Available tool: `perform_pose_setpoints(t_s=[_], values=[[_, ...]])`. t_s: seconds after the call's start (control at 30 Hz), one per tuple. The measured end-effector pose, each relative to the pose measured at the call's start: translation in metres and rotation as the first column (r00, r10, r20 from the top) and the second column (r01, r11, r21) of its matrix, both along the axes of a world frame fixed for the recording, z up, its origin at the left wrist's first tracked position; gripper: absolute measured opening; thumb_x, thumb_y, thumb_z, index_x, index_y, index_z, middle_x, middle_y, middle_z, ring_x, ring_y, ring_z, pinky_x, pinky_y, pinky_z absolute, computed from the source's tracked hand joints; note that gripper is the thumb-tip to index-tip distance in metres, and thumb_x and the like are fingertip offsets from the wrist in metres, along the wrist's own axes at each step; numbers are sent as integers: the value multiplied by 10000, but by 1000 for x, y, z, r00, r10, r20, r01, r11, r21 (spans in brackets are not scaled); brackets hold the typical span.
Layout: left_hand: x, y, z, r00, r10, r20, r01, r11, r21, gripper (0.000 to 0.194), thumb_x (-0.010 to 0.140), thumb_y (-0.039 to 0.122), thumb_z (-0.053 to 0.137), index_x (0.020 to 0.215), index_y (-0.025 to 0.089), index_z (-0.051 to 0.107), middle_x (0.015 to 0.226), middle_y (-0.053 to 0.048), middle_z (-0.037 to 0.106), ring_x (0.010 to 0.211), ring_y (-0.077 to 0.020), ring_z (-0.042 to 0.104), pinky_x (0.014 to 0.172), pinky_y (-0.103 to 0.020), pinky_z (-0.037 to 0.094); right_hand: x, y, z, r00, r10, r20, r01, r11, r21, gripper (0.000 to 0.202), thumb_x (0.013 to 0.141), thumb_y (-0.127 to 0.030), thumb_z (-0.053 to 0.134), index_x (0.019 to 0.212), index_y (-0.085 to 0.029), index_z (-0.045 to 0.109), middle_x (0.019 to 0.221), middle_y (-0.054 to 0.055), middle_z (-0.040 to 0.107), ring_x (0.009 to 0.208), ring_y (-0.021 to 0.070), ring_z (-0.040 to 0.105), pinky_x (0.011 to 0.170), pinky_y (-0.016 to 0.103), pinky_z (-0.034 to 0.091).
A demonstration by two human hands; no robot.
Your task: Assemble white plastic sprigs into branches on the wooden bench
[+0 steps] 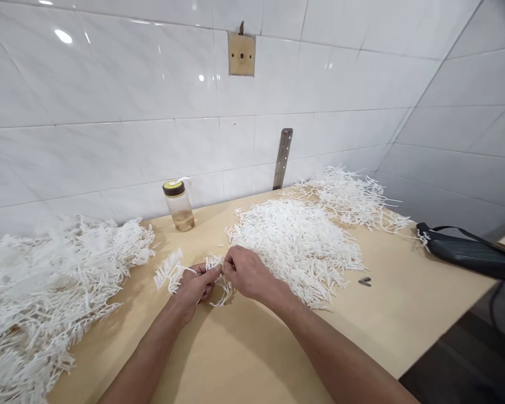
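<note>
My left hand (196, 289) is closed around a white branched plastic strand (170, 272), whose comb-like ends stick out to the left and below the fingers. Against it, my right hand (246, 271) pinches at the same strand near the left thumb; its fingertips are partly hidden. Just beyond my right hand lies a broad heap of short white plastic pieces (294, 241). A larger tangled pile of white branched strands (54, 286) covers the left side of the table.
A lidded bottle (182, 210) with amber liquid stands near the wall. Stringy white scraps (349, 196) lie at the back right. Beside them is a black bag (463, 249). A small dark metal object (365, 281) rests on the tan tabletop (387, 325). A metal bracket (283, 157) leans at the wall.
</note>
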State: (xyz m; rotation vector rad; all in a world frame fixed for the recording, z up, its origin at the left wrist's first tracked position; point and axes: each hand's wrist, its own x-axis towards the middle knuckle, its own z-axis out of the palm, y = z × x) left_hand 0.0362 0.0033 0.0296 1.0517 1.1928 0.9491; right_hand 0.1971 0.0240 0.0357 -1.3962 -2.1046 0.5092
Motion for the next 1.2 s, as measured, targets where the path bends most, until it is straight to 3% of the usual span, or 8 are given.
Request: perform_pose_setpoints(t_s=[0.13, 0.33, 0.5, 0.7, 0.8, 1.03, 1.1, 1.2], values=[[1, 1, 0, 999, 42, 12, -41, 999, -9, 564, 553, 603, 828, 559, 184, 450, 449, 64, 377, 414, -46, 260, 439, -219, 126, -8, -2, -6, 1000, -24, 17, 23, 999, 24, 98, 927, -148, 495, 854, -174, 554, 902, 76, 615, 824, 180, 556, 720, 286, 382], [2, 2, -5, 996, 85, 32, -85, 996, 27, 523, 552, 559, 838, 567, 179, 478, 448, 69, 359, 429, -52, 255, 449, -224, 147, -13, 1, -6, 991, -131, -25, 131, 991, -16, 121, 911, -170, 495, 795, -191, 524, 811, 49, 617, 745, 171, 557, 628, 258, 378], [4, -3, -3, 993, 40, 108, -54, 991, 125, 453, 605, 511, 835, 603, 165, 542, 488, 68, 371, 461, -59, 284, 474, -227, 196, 7, 11, 7, 958, -279, -60, 282, 959, 31, 121, 876, -111, 463, 809, -195, 519, 813, 66, 612, 727, 185, 550, 637, 283, 384], [-5, 2, -13, 980, 67, 188, -80, 995, 61, 414, 675, 522, 793, 657, 148, 616, 544, 24, 501, 479, -73, 385, 480, -227, 246, 36, 13, 25, 881, -370, -294, 399, 916, 43, 90, 854, -212, 513, 926, -204, 565, 630, -8, 599, 552, 168, 557, 617, 295, 414], [-9, 5, -16, 966, 73, 250, -83, 996, 31, 407, 662, 491, 812, 633, 150, 591, 529, 18, 517, 467, -74, 403, 471, -229, 249, 46, 18, 23, 850, -451, -273, 489, 867, 90, 65, 836, -258, 547, 875, -207, 557, 622, 3, 605, 571, 184, 563, 641, 321, 415], [-9, 6, -17, 960, 85, 267, -85, 996, -10, 410, 636, 460, 833, 620, 152, 564, 536, 10, 548, 448, -70, 430, 461, -226, 278, 66, 30, 14, 821, -527, -218, 570, 736, 366, 135, 824, -251, 529, 848, -170, 635, 923, 117, 648, 638, 177, 540, 681, 355, 419], [-9, 5, -16, 962, 78, 262, -82, 997, 5, 407, 644, 454, 826, 620, 153, 553, 523, 17, 530, 442, -66, 414, 455, -222, 265, 62, 27, 15, 835, -490, -251, 550, 764, 336, 166, 846, -263, 522, 867, -165, 655, 907, 114, 663, 631, 176, 549, 680, 350, 432], [-9, 4, -15, 965, 82, 250, -89, 996, 16, 409, 664, 449, 809, 610, 159, 526, 491, 32, 482, 431, -60, 380, 445, -217, 232, 41, 17, 15, 918, -275, -284, 327, 932, 153, 231, 899, -347, 516, 882, -184, 678, 774, 62, 690, 614, 177, 581, 632, 312, 452]])
